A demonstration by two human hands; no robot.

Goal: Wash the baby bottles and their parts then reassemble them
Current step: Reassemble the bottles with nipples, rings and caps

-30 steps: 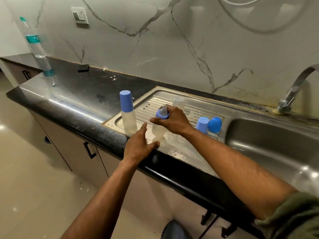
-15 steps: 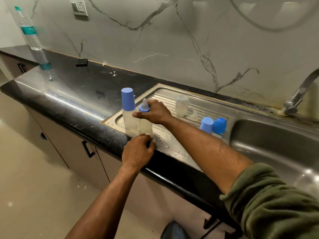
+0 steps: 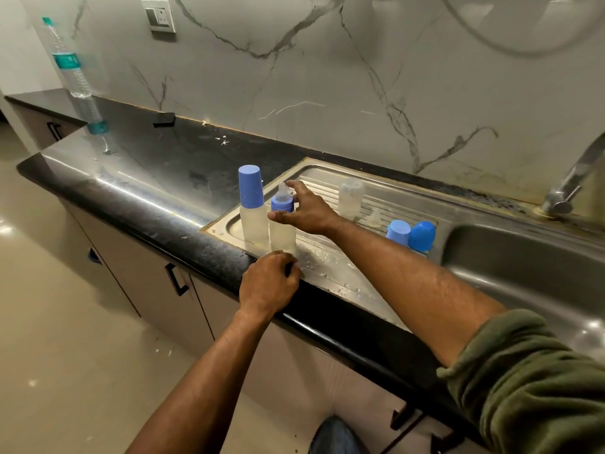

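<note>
1. Baby bottle with a nipple and blue collar (image 3: 282, 221) stands upright on the steel drainboard (image 3: 330, 263), near that board's front left corner.
2. Just left of it, nearly touching, stands a second bottle (image 3: 252, 204) closed with a tall blue cap.
3. The right hand (image 3: 307, 211) is spread beside the nipple bottle: its fingers are straight and relaxed, the thumb lies at the bottle's shoulder and a fingertip (image 3: 290, 184) is close by the nipple's tip. Whether they touch the bottle I cannot tell.
4. The left hand (image 3: 268, 283) rests on the front edge of the drainboard, just before the nipple bottle, fingers curled under. Whether they hold anything is hidden.
5. Farther back on the drainboard stands an uncapped clear bottle (image 3: 351, 199), and beside it, toward the basin, a loose clear nipple (image 3: 374, 218).
6. Two blue caps (image 3: 411, 233) sit together at the drainboard's end, next to the sink basin (image 3: 523, 273).
7. Left of the drainboard, on the black counter (image 3: 157, 178), a tall plastic water bottle (image 3: 73, 80) stands well apart.
8. A faucet (image 3: 569, 185) rises behind the basin.
</note>
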